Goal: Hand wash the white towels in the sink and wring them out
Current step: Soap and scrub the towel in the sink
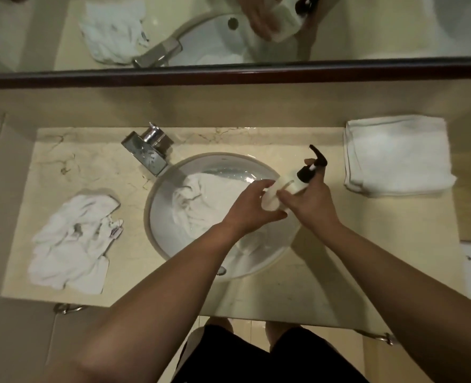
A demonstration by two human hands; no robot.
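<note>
Hands' grip (277, 200) above sink towel (201, 200)

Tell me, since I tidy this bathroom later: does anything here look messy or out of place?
Only the crumpled white towel on the beige marble counter, left of the round white sink: it shows dark smudges, unlike the folded white towel on the right. No spill shows.

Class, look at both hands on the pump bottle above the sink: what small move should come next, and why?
Probably press the pump to drop soap on the towel in the sink. The right hand holds the bottle near the pump, the left hand grips its base, and the bottle lies tilted over the basin.
</note>
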